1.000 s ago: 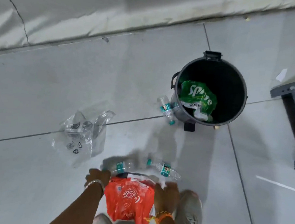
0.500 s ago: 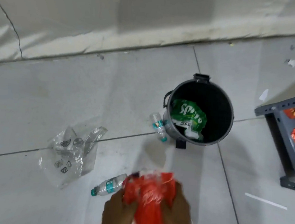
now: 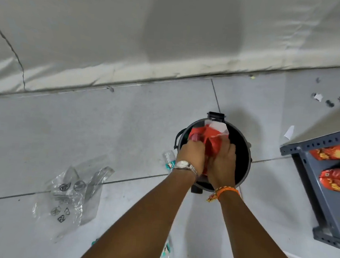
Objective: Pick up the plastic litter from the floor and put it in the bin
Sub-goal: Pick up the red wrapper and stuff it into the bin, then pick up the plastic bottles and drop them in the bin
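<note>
Both hands point(image 3: 210, 158) grip red wrapper point(image 3: 211, 138), seemingly inside bin point(image 3: 246, 155).

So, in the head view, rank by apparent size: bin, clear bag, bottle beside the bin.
1. Bin and clear bag: look alike, and hands hide part of the bin.
2. Bottle: smallest, partly hidden.

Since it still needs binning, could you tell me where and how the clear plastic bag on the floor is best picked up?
Probably best to grip the clear plastic bag at its raised, crumpled upper part, coming straight down from above. It lies mostly flat on the floor, so the edges give little to pinch, while the creased folds stand up enough to gather in one hand.
</note>
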Demonstrator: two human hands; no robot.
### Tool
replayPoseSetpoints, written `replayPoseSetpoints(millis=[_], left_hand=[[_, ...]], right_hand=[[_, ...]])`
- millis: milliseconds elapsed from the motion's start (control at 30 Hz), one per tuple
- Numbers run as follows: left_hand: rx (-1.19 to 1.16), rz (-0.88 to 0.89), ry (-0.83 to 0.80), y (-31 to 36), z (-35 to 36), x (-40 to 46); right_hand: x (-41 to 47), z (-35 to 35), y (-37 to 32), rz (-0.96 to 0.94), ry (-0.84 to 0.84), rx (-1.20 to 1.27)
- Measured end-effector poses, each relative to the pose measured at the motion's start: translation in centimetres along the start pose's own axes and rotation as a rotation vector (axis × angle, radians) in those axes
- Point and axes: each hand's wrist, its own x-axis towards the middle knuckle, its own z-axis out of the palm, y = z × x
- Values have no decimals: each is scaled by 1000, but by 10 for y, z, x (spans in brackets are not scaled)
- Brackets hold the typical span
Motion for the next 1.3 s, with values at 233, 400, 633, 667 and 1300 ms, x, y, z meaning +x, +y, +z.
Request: replayPoseSetpoints(millis=[233,400,633,667,1300], left_hand=[[-145,-112,216,-82,4,-52],[-268,-479,361,-193,-2,-128],[-218,-616,11,-275,60,-210],[-195,-611,-40,-279,71,-216],[-220,-615,-78,-284,128,-269]], right_hand=[[22,15,7,37,-742,-637],[-7,-29,-34,-100,-178,-400],[-188,58,-16,-58,-186,107],[-204,84,-4,150,-317,90],[-70,-37,-49,-86,668,701]])
